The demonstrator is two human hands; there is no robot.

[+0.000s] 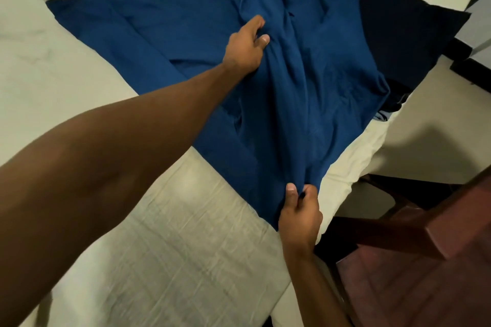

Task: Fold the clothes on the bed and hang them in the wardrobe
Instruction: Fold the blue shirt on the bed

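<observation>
- The blue garment (186,34) lies spread over the white bed (66,74). Its flat part reaches toward ten o'clock; a bunched ridge runs through its middle from twelve o'clock down to five o'clock.
- The left hand (245,46) sits at the upper end of that ridge. Its fingers are curled into the cloth with the thumb closing against them, so a gathered fold is clamped there. This grip appears meant to anchor the far end of the fold line.
- The right hand (300,214) is at the near hem, at five o'clock from the left hand, by the bed's edge. Thumb and forefinger are pressed together on a small pinch of the hem; the other fingers are curled beneath. In my judgement the two grips together stretch the cloth along one line so that one half can be laid over the other.
- The folding is at an early stage: the garment is wrinkled and no neat fold shows.
- A darker navy garment (398,26) lies at two o'clock, partly under the blue one and touching it. It waits its turn.
- A wooden chair (425,260) stands just beside the bed at four o'clock, near the right hand.
- The pale floor (425,119) shows beyond the bed's edge.
- No wardrobe is in view, so the hanging step cannot be assessed.
- Risk: thin cloth may slip or bunch again when lifted.
</observation>
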